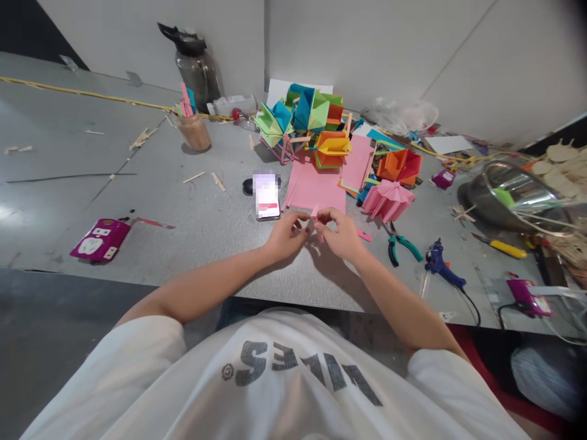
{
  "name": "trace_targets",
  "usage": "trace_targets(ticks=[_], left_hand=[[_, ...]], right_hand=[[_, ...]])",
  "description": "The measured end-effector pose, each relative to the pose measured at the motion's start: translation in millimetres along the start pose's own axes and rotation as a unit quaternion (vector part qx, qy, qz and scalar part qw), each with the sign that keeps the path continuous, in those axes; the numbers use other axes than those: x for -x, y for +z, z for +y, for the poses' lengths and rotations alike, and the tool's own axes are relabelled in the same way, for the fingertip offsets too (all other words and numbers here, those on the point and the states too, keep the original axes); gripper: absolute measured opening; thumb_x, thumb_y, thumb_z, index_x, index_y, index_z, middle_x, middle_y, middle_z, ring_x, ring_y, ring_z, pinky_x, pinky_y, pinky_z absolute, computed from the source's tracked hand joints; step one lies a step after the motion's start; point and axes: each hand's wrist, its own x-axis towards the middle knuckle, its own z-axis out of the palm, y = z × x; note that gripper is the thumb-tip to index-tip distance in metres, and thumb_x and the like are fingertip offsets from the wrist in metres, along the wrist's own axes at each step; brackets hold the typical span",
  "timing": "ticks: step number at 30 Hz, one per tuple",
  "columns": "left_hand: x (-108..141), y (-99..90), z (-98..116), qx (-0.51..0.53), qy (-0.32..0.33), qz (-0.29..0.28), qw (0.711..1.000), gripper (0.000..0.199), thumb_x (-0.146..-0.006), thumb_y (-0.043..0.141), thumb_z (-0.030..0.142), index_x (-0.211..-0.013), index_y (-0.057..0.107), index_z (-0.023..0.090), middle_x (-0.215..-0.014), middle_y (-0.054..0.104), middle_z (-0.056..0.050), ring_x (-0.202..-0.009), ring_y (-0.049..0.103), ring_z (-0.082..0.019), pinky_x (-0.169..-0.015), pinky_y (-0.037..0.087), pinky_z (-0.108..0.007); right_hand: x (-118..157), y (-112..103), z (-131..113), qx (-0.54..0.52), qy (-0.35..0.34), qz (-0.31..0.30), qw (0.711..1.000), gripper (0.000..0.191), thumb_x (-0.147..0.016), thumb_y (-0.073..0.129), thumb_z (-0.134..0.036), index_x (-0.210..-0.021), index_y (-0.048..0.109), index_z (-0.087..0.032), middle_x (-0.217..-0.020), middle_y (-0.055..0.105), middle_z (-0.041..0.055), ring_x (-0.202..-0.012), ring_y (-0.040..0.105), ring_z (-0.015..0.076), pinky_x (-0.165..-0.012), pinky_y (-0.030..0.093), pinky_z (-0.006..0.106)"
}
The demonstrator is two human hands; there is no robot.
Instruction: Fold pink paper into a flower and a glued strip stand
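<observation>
A grey tabletop [215, 238] is being backed by pale wall panels [348, 49]. Over its near part, a small pink paper strip [315, 211] is being held upright between the two hands, with its upper end being left visible above the fingertips. By the right hand [342, 237] the strip is being pinched between thumb and index finger, the remaining fingers being bent. The left hand [287, 237] is being held just beside it, half curled, with thumb and fingertips being brought close together at the strip; whether it is also being gripped there cannot be told.

Just beyond the hands, pink sheets [316, 186] are being laid flat, and to their left a phone [268, 198] with a lit screen is being rested on the table. Behind the sheets, folded paper pieces [332, 146] in green, blue, yellow and orange are being clustered, while a pink folded piece [389, 200] is being set to the right. Near the right forearm, teal-handled pliers [398, 244] and a blue glue gun [443, 263] are being laid out. Farther right, a metal bowl [472, 195] is being tilted among wooden pieces. Across to the left, pink and blue strips are being held in a brown jar [195, 132], before a dark bottle [198, 76]. Nearer the left edge, a purple packet [101, 238] is being supported by the table.
</observation>
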Motion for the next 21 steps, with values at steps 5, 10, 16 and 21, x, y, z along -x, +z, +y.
trace_targets(ticks=[5,10,16,21], left_hand=[[3.6,4.5,-3.8,-0.01,0.043,-0.036,0.998,0.028,-0.093,0.075,0.011,-0.12,0.079,0.021,-0.12,0.08,-0.009,-0.106,0.072,-0.021,-0.089,0.056,-0.033],[1.4,1.5,-11.2,-0.06,0.001,-0.076,0.995,0.018,-0.098,0.074,0.015,-0.112,0.083,0.022,-0.119,0.086,-0.009,-0.107,0.078,-0.024,-0.097,0.062,-0.04],[-0.4,-6.2,-13.6,-0.079,0.047,-0.083,0.992,0.014,-0.101,0.072,0.02,-0.11,0.083,0.021,-0.122,0.087,-0.011,-0.122,0.081,-0.029,-0.107,0.063,-0.045],[0.5,-8.6,-17.0,-0.097,0.04,-0.096,0.99,0.011,-0.106,0.075,0.028,-0.102,0.084,0.022,-0.113,0.088,-0.008,-0.11,0.083,-0.026,-0.1,0.064,-0.041]], right_hand=[[17.4,17.4,0.0,-0.263,0.052,0.006,0.963,0.041,-0.092,0.087,-0.066,-0.109,0.079,-0.029,-0.102,0.085,0.0051,-0.095,0.079,0.0252,-0.097,0.067,0.047],[23.6,15.9,20.0,-0.281,0.094,-0.037,0.954,0.048,-0.098,0.075,-0.073,-0.116,0.075,-0.028,-0.11,0.085,0.0083,-0.096,0.08,0.0246,-0.092,0.067,0.044],[30.6,5.1,20.0,-0.143,0.099,-0.105,0.979,0.015,-0.093,0.083,-0.033,-0.106,0.079,-0.026,-0.096,0.084,0.0047,-0.082,0.071,0.0219,-0.08,0.053,0.037],[32.1,13.7,9.7,0.06,0.059,-0.108,0.991,0.014,-0.106,0.067,-0.025,-0.112,0.08,-0.022,-0.11,0.085,0.0103,-0.098,0.074,0.0257,-0.086,0.049,0.037]])
